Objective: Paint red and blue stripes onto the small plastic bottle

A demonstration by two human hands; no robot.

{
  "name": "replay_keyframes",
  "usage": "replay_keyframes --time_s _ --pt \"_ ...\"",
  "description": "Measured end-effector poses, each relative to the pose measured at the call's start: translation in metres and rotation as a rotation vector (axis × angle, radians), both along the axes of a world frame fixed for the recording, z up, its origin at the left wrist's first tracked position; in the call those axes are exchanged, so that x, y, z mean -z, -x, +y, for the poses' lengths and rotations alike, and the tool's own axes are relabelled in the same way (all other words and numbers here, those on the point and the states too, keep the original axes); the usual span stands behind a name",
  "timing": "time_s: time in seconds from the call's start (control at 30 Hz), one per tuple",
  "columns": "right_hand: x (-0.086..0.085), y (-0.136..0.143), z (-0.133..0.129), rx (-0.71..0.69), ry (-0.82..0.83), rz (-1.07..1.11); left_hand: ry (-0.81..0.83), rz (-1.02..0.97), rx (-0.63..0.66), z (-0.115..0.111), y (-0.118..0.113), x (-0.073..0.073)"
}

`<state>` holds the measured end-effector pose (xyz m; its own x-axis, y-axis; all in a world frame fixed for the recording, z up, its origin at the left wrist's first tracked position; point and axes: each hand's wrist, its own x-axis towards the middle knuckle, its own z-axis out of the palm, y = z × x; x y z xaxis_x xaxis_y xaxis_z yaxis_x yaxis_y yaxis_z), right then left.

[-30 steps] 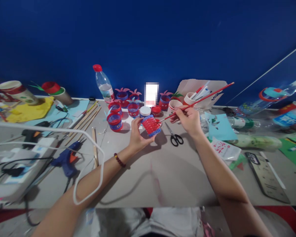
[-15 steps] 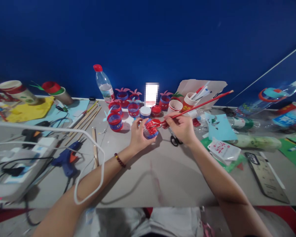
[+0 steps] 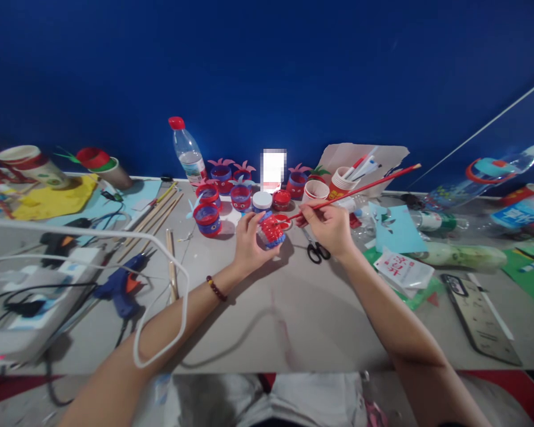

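My left hand (image 3: 248,244) is closed around a small cup (image 3: 273,232) that lies tilted, its side coated in red paint with a blue rim and a pale bare patch. In my right hand (image 3: 327,228) is a long red paintbrush (image 3: 360,191), pinched near its lower end, with the bristles touching the red side of the cup. Just beyond the cup stand an open jar of red paint (image 3: 282,199) and a white-lidded jar (image 3: 262,201). A red lid (image 3: 285,220) lies close behind the cup. Black-handled scissors (image 3: 317,251) rest under my right hand.
Several red and blue painted cups (image 3: 207,220) stand at the back left beside a red-capped bottle (image 3: 187,151). A blue glue gun (image 3: 122,286), wooden sticks (image 3: 153,216) and a power strip (image 3: 40,308) lie left. Rightward are a phone (image 3: 478,320) and blue paper (image 3: 398,230).
The brush tip has shifted slightly along the cup, and red paint covers more of its side. My left hand has turned the cup a little.
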<state>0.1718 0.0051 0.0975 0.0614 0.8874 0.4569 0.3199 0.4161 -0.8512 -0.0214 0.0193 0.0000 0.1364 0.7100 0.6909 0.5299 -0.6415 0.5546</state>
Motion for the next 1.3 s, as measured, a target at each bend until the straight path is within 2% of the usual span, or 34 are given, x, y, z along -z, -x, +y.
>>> replay_keyframes --time_s 0.3,0.6,0.73,0.9,1.07,1.3 --pt "-0.001 -0.010 0.013 0.034 0.075 0.182 0.006 -0.049 0.030 0.002 0.001 -0.002" --pt "-0.006 -0.021 0.019 0.068 0.129 0.185 -0.006 -0.117 0.106 0.003 0.001 -0.004" --pt "-0.009 -0.024 0.017 0.103 0.102 0.184 -0.023 -0.066 0.093 0.002 0.000 -0.003" --pt "-0.006 -0.016 0.008 0.015 0.106 0.192 0.025 0.015 0.029 0.000 0.000 -0.002" --pt "0.003 -0.001 0.001 -0.102 0.142 0.190 0.040 0.054 0.033 -0.001 0.000 -0.001" --pt "0.000 0.008 -0.001 -0.059 0.140 0.161 0.001 0.065 0.045 0.000 0.000 0.002"
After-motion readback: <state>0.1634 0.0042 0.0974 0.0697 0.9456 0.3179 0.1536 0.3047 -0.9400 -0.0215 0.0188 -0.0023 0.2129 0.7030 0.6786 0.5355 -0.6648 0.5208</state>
